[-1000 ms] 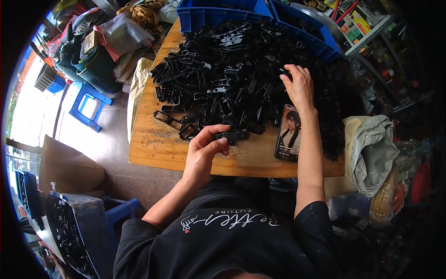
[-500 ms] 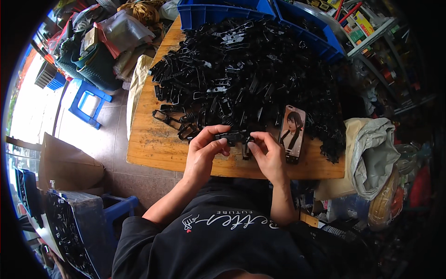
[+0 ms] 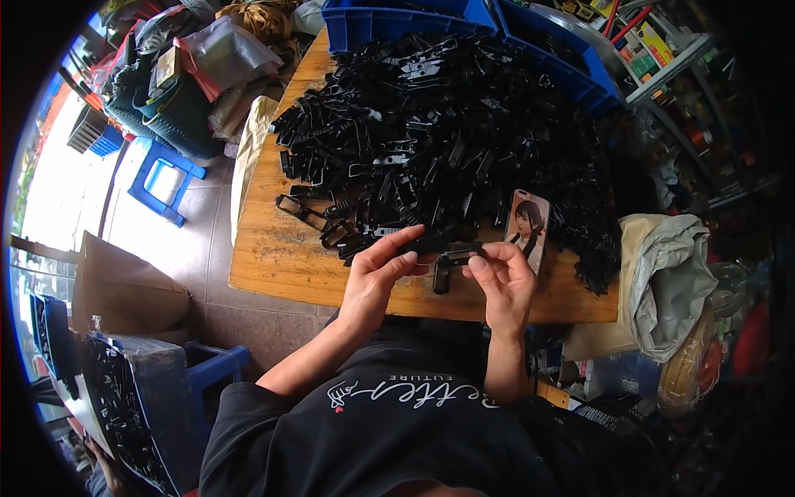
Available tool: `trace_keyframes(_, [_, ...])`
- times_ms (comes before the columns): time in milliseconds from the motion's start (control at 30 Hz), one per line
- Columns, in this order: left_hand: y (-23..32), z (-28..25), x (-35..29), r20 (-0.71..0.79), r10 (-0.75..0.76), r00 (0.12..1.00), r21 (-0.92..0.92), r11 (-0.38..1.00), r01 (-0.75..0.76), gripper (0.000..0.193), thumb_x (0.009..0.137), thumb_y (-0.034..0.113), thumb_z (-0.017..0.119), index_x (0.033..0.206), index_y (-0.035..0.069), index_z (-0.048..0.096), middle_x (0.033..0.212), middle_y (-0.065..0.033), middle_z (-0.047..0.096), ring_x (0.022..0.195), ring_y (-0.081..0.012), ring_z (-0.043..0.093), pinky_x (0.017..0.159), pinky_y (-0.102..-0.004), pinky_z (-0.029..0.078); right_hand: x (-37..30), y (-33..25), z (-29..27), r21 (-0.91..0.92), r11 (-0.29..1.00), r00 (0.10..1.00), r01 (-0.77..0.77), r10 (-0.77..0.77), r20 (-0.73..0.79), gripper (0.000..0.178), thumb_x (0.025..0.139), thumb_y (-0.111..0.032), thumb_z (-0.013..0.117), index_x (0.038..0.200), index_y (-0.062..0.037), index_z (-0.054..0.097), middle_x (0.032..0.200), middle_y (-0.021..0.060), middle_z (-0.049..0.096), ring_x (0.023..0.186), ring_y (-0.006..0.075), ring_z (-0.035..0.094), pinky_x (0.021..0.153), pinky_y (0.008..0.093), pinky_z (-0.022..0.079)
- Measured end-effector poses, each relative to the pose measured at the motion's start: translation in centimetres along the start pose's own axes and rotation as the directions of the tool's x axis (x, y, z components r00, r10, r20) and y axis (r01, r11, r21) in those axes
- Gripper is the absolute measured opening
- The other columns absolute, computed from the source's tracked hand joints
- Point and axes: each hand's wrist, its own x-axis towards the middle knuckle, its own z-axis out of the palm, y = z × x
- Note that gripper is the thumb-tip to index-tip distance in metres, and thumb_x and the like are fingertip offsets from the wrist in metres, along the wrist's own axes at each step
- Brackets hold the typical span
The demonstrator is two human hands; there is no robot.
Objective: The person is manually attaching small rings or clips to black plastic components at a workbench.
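Observation:
In front of me, just above the near edge of the wooden table point(image 3: 273, 263), both hands hold a small black plastic part point(image 3: 432, 242) between them. My left hand point(image 3: 374, 277) is closed on the part's left end, its thumb below and index finger stretched along the top. With thumb and fingers my right hand point(image 3: 507, 286) pinches the right end. A short black piece point(image 3: 441, 279) shows below the part; I cannot tell whether they are joined. Beyond my hands lies a large heap of similar black parts point(image 3: 447, 141). A phone point(image 3: 525, 225) bearing a portrait picture lies beside my right hand, which hides its lower end.
Two blue bins point(image 3: 406, 26) stand along the table's far edge. A blue stool point(image 3: 166, 182) is on the floor at left, near a brown sack point(image 3: 124, 286). At right stand a grey-lined bag point(image 3: 672, 273) and a cluttered shelf point(image 3: 671, 66).
My right hand has moved right, over the lower end of the phone. My left hand has shifted slightly right. The black part has turned between my fingers.

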Motion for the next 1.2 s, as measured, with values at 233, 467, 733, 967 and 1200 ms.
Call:
trace_keyframes(233, [0.0,0.9,-0.4,0.079,-0.013,0.997,0.196,0.981,-0.003,0.039,0.087,0.005,0.054,0.125,0.001,0.049,0.102,-0.008,0.063,0.089,-0.013,0.06,0.083,-0.0246,0.046,-0.5,-0.2,0.8,-0.173,0.978,0.993,0.119,-0.119,0.008,0.015,0.08,-0.002,0.066,0.089,0.0024,0.056,0.081,0.0039,0.059,0.07,0.0077,0.057,0.065,0.0196,0.048])
trace_keyframes(467, [-0.9,0.0,-0.6,0.094,0.125,0.988,0.357,0.922,-0.15,0.041,0.085,0.002,0.056,0.125,0.001,0.048,0.1,-0.0064,0.061,0.086,-0.0089,0.055,0.078,-0.0226,0.045,-1.1,-0.1,1.7,-0.24,0.95,0.98,0.198,-0.196,0.031,0.014,0.077,0.0,0.068,0.086,0.003,0.058,0.082,0.0036,0.056,0.069,0.0068,0.056,0.062,0.018,0.047])
trace_keyframes(733, [0.1,0.7,-0.8,0.0,0.119,0.993,0.223,0.968,-0.116,0.035,0.083,0.007,0.061,0.117,0.001,0.054,0.085,-0.0025,0.059,0.074,-0.0057,0.052,0.069,-0.02,0.043,-0.9,0.5,2.0,-0.213,0.946,0.965,0.246,-0.216,0.151,0.019,0.078,-0.004,0.069,0.089,0.0028,0.055,0.09,0.0043,0.053,0.078,0.0082,0.052,0.068,0.0205,0.044])
trace_keyframes(967, [1.1,-0.6,-0.8,0.021,0.042,0.999,-0.245,0.969,-0.035,0.032,0.081,0.007,0.063,0.11,0.002,0.051,0.078,-0.0028,0.058,0.066,-0.0097,0.053,0.064,-0.0212,0.044,0.6,-0.6,2.7,-0.028,0.994,0.921,-0.105,0.108,0.374,0.028,0.087,-0.024,0.06,0.1,0.0015,0.057,0.085,0.0006,0.056,0.075,0.0065,0.051,0.07,0.019,0.042])
trace_keyframes(1200, [4.2,-6.5,0.2,-0.073,0.269,0.96,-0.513,0.816,-0.267,0.029,0.094,0.033,0.042,0.098,0.007,0.055,0.093,-0.009,0.06,0.082,-0.0191,0.06,0.075,-0.0324,0.05,8.6,-1.0,9.6,-0.534,0.301,0.604,0.79,-0.53,0.595,0.023,0.073,-0.017,0.068,0.092,-0.008,0.059,0.084,0.0022,0.057,0.079,0.0183,0.051,0.071,0.0323,0.04])
